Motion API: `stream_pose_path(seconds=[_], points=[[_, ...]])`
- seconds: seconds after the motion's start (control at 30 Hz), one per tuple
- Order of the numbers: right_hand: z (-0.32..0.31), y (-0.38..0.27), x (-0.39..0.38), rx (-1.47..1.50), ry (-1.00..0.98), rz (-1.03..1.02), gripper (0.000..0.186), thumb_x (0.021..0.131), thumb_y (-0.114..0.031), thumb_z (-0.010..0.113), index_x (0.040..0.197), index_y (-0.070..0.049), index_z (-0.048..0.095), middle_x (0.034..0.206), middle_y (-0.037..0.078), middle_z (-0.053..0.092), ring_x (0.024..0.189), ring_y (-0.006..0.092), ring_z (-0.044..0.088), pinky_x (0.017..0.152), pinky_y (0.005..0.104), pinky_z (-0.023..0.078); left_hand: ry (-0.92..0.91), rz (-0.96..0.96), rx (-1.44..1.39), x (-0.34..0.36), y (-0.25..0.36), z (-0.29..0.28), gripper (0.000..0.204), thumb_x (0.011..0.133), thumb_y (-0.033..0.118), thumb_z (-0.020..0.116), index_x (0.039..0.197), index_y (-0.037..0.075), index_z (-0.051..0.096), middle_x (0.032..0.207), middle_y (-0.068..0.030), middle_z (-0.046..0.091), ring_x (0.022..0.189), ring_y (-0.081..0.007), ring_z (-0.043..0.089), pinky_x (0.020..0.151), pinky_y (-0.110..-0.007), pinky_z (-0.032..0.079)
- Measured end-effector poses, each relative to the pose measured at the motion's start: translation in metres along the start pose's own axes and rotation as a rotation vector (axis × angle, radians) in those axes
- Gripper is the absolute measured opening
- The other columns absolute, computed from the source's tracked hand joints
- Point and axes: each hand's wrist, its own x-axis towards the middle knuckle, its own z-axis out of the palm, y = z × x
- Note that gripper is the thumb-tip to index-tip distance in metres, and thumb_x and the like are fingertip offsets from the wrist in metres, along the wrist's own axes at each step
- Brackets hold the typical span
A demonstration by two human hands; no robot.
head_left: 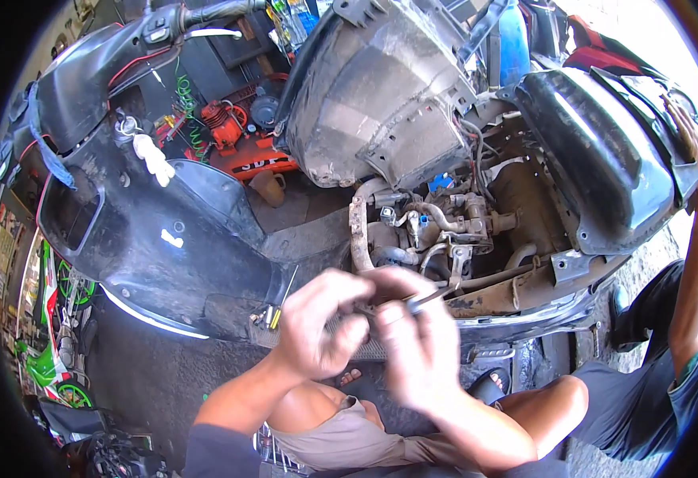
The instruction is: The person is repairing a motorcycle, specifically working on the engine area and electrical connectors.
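My left hand (323, 323) and my right hand (419, 342) are raised close together in front of the scooter's side, blurred by motion. Both have their fingers closed in a pinch. A thin dark rod-like piece (427, 298) sticks out of my right fingers, with a bit of yellow near it; its kind is too blurred to tell. What my left fingertips hold is hidden. Beyond them lies the scooter's exposed engine (445, 227), with hoses and metal fittings. Its dusty storage bucket (381, 95) is tipped up above.
Small tools (268, 317) lie on the footboard edge left of my hands. A red air compressor (225, 127) and a brown cup (268, 188) are behind the scooter. At right, another person's hand (684, 131) rests on the scooter's tail. A green-and-white miniature motorbike (54, 334) stands left.
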Motion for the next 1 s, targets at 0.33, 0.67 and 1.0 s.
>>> stream_pose_path(seconds=[0.33,0.67,1.0], points=[[-0.072,-0.015,-0.006,-0.073,0.178,0.348,0.039,0.103,-0.014,0.051,0.138,0.001,0.048,0.075,0.002,0.059,0.07,0.0078,0.05,0.064,0.0258,0.044,0.308,-0.859,-1.267,0.052,-0.049,0.077,0.039,0.105,0.026,0.042,0.133,-0.001,0.043,0.094,-0.018,0.068,0.066,-0.0211,0.066,0.06,-0.035,0.055],[-0.055,-0.001,-0.005,-0.309,0.082,0.22,0.024,0.093,-0.002,0.06,0.117,0.002,0.059,0.089,0.018,0.067,0.077,0.0213,0.067,0.072,0.033,0.053,0.199,-0.848,-1.31,0.04,-0.063,0.082,0.032,0.106,0.026,0.044,0.118,0.001,0.059,0.076,-0.0035,0.055,0.06,-0.0098,0.046,0.054,-0.025,0.039],[-0.039,-0.001,0.008,-0.501,-0.087,0.193,0.039,0.095,0.002,0.055,0.135,0.001,0.058,0.091,0.02,0.063,0.08,0.0323,0.064,0.076,0.0381,0.052,0.071,-0.938,-1.48,0.039,-0.072,0.078,0.029,0.107,0.033,0.044,0.107,0.007,0.057,0.067,0.0066,0.037,0.056,-0.0053,0.038,0.051,-0.021,0.034]])
